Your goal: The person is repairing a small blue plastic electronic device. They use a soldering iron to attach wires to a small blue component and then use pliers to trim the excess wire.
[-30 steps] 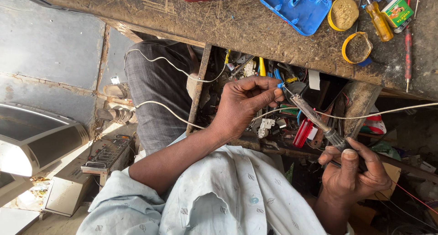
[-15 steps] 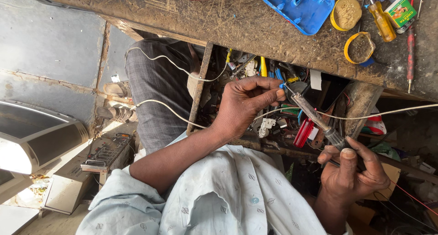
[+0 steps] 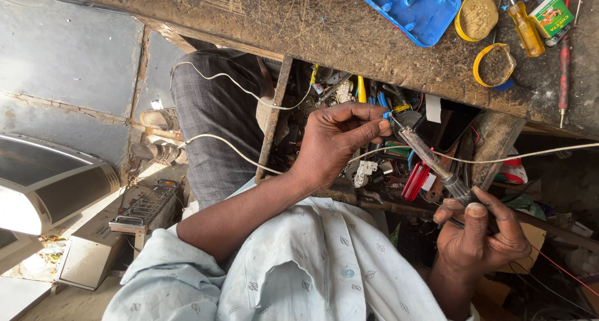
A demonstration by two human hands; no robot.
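While pinching a small blue part [image 3: 387,115] over the open drawer [image 3: 399,152], left hand [image 3: 340,140] closed on it; right hand [image 3: 480,230] gripping soldering iron [image 3: 430,159], tip touching the part. White wire [image 3: 237,149] below. Yellow screwdriver [image 3: 524,23] on tabletop [image 3: 312,28].

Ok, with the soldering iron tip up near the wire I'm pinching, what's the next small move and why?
Probably ease the soldering iron tip the last bit onto the small blue-ended piece pinched in the left hand. The right hand holds the handle low and the tip sits right beside the left fingertips, so a short, steady nudge seems enough. The white wire crosses close by; keep clear.
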